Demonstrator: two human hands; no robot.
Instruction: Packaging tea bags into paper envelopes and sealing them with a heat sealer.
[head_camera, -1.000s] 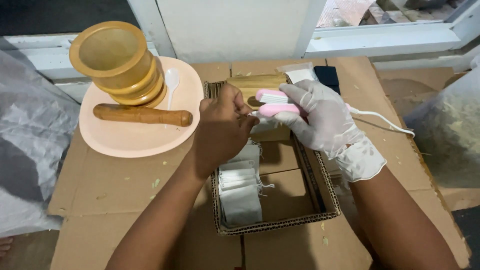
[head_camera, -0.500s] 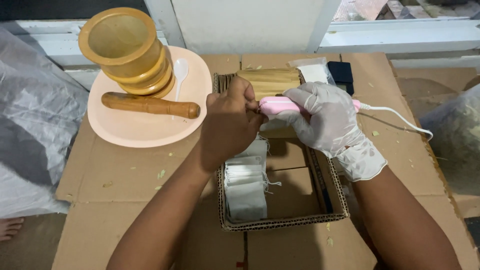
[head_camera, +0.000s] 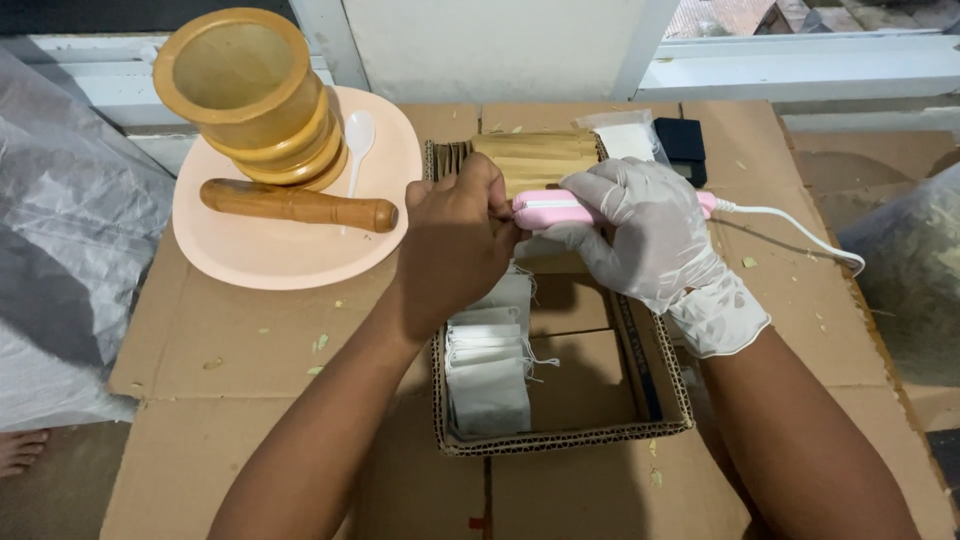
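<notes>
A light, rigid pink sealer (head_camera: 548, 209) is clenched at mid-body by the gloved right hand (head_camera: 650, 230), while a thin, limp sachet, mostly hidden, is pinched by the bare left hand (head_camera: 455, 245).

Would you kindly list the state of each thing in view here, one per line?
Pink sealer: jaws closed, gripped by the gloved right hand.
Left hand: bare, pinching at the sealer's tip.
Cardboard tray: open-topped, partly filled.
White sachets: stacked in a row inside the tray.
Wooden mortar: upright on the plate, looks empty.
Pestle: lying flat on the plate.
White spoon: lying on the plate.
</notes>
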